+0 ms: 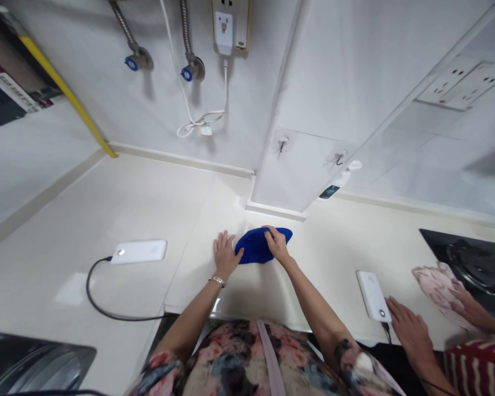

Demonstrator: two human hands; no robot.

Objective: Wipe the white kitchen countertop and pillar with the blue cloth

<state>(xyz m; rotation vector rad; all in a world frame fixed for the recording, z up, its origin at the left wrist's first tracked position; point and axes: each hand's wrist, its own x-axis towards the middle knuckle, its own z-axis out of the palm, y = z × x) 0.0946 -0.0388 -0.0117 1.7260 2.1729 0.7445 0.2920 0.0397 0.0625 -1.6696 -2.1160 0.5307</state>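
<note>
A deep blue cloth [253, 247] lies bunched or folded on the pale countertop [190, 220], close to the foot of a wall column. My left hand [225, 255] rests with its fingers spread on the counter at the cloth's left end, the thumb touching the blue fabric. At the right part of the cloth, my right hand [276, 243] has its fingers curled onto it and grips it; the fingertips are partly hidden. A bracelet [217, 280] circles my left wrist.
A white power bank [139, 251] with a black cable lies left; another white power bank [373, 296] lies right. Beside it, a co-worker's hand [410, 330] rests, the other holding a pink cloth [437, 283] by a black stove [474, 264]. A sink or hob [37, 366] is lower left.
</note>
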